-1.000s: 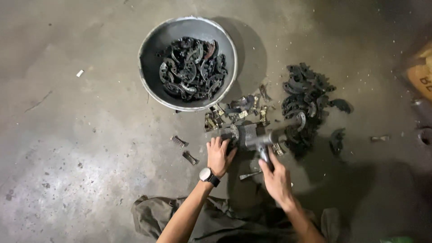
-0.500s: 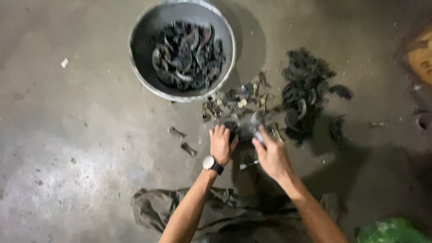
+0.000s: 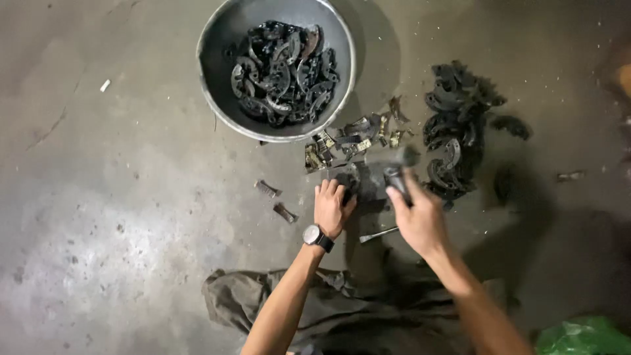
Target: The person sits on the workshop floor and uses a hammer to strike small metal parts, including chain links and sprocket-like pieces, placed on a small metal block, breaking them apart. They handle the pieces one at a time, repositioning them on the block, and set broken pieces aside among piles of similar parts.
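Dim overhead view; brighter glare lower left, deep shadow right, slight motion blur.

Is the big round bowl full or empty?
Partly full. The grey metal bowl holds a heap of dark curved metal parts toward one side, with bare bottom showing beside them.

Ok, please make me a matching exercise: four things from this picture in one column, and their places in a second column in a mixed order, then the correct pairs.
Things:
1. round metal basin
2. wristwatch
3. pile of dark curved parts
4. green bag

Places:
a. bottom right corner of the picture
b. on the left hand's wrist
c. on the floor to the right of the hammer
d. at the top, holding dark curved parts

Pairs: 1-d, 2-b, 3-c, 4-a
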